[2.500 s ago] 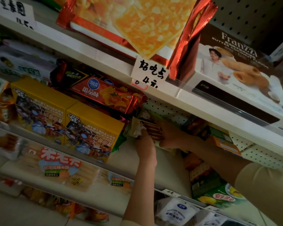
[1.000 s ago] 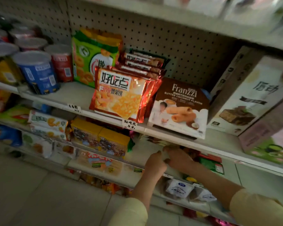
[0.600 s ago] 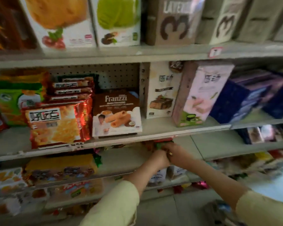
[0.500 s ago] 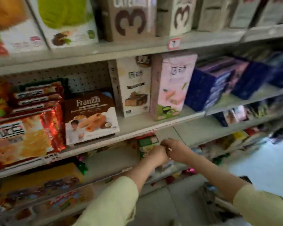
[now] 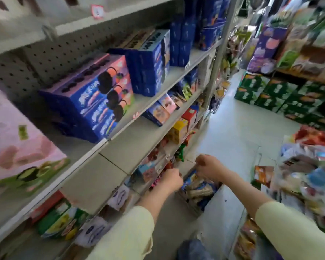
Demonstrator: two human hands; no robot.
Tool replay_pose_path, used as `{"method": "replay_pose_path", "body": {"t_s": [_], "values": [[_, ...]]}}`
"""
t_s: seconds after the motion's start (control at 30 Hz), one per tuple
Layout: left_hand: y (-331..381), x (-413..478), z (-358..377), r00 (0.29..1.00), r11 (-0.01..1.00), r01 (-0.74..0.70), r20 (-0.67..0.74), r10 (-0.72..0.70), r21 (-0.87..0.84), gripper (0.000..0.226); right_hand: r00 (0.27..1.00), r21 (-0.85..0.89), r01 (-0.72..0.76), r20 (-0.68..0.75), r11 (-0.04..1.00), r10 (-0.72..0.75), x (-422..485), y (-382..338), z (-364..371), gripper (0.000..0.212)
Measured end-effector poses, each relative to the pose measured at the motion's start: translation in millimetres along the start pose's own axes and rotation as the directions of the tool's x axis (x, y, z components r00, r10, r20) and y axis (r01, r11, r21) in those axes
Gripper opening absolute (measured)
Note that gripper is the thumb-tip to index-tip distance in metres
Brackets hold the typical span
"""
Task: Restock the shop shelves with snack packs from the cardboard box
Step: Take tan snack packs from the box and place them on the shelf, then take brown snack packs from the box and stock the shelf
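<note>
The whole view is motion-blurred, so print and fine edges cannot be read.

Left hand [image 5: 172,180]: at 6 o'clock of centre, just beside the front edge of the lower shelves [image 5: 120,152]. Its fingers are curled inward; whether they pinch anything cannot be told, since the knuckles hide the fingertips.

Right hand [image 5: 207,166]: at 3 o'clock of the left hand, near it but apart. Its fingers are curled down over the open top of the cardboard box [image 5: 217,209]. Whether they grip a pack or the box rim cannot be told.

The cardboard box stands on the floor [image 5: 238,132] at 5 o'clock of the right hand. One pale flap shows; the far wall is hidden behind the right hand. Snack packs [image 5: 196,189] lie inside it, blue and tan, their number unclear.

Blue boxes [image 5: 94,102] occupy the shelf at 10 o'clock of the hands. A pink box [image 5: 17,147] at 9 o'clock is cut off by the left frame edge. Green cartons [image 5: 281,94] are stacked on the floor at 2 o'clock. A pile of mixed goods [image 5: 308,175] at 3 o'clock is too blurred to identify.
</note>
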State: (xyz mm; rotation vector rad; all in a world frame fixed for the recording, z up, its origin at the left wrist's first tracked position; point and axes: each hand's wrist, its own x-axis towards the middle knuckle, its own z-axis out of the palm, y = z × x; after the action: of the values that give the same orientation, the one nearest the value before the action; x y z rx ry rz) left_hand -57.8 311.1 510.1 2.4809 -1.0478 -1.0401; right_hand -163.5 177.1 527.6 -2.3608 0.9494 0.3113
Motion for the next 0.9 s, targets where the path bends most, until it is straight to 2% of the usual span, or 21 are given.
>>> {"method": "replay_pose_path", "body": {"t_s": [0.13, 0.33, 0.47, 0.53, 0.7, 0.8, 0.9], "values": [[53.7, 60.1, 12.7, 0.996, 1.000, 0.000, 0.084, 0.001, -0.015, 0.031, 0.992, 0.070, -0.122, -0.018, 0.990, 0.123, 35.5, 69.1, -21.9, 0.024], [90.5, 149.7, 53.8, 0.987, 0.994, 0.085, 0.145, -0.074, -0.065, 0.028, 0.969, 0.192, -0.246, 0.017, 0.950, 0.247, 93.1, 142.6, -12.9, 0.023], [86.1, 216.5, 111.6, 0.969, 0.977, 0.188, 0.181, -0.168, -0.099, 0.025, 0.956, 0.223, -0.292, 0.048, 0.930, 0.289, 145.7, 198.5, 34.1, 0.008], [79.4, 254.7, 139.0, 0.970, 0.980, 0.185, 0.172, -0.171, -0.069, 0.030, 0.953, 0.243, -0.301, 0.051, 0.922, 0.298, 171.8, 223.0, 59.9, 0.021], [48.3, 358.9, 216.5, 0.975, 0.986, 0.159, 0.166, -0.150, -0.042, 0.032, 0.927, 0.272, -0.373, 0.075, 0.887, 0.367, 235.9, 294.1, 144.6, 0.032], [25.3, 421.6, 268.8, 0.967, 0.983, 0.186, 0.180, -0.181, -0.010, 0.038, 0.917, 0.308, -0.394, 0.066, 0.866, 0.394, 274.2, 334.4, 202.2, 0.030], [8.8, 467.2, 306.0, 0.956, 0.977, 0.192, 0.208, -0.208, 0.092, 0.042, 0.914, 0.350, -0.398, 0.068, 0.848, 0.401, 304.9, 359.9, 248.7, 0.022]]}}
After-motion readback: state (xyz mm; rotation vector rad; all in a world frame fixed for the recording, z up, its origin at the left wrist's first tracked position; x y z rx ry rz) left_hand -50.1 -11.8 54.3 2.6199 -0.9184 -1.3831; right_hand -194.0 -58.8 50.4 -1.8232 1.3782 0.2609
